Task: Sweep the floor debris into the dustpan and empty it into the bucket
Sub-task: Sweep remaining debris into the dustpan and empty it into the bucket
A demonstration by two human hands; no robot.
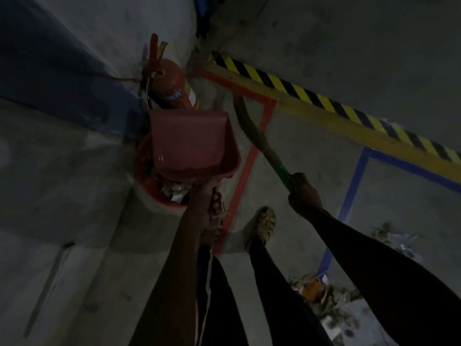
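- A heap of floor debris [324, 295] lies at 5 o'clock, with more scattered litter toward the right edge; the dim light blurs what it is made of.
- 2 dark-trousered legs run up the lower middle, and a sandalled foot [262, 227] is planted on the concrete floor [62, 183].
- The left hand [202, 198], forearm stretched up toward 12 o'clock, grips the handle of the red dustpan [189, 141]; the fingers are hard to see in shadow.
- The dustpan is tipped over the red bucket [147, 181], its long axis running 6 to 12 o'clock, mouth end away from the person; it hides most of the bucket, where rubbish shows at the near rim.
- The right hand [303, 193] is curled round the green handle of the grass broom [252, 128], whose long axis slants toward 11 o'clock, bristles far.
- Farther, a red fire extinguisher [169, 83] stands behind the bucket, and yellow-black hazard tape [324, 101] runs diagonally.
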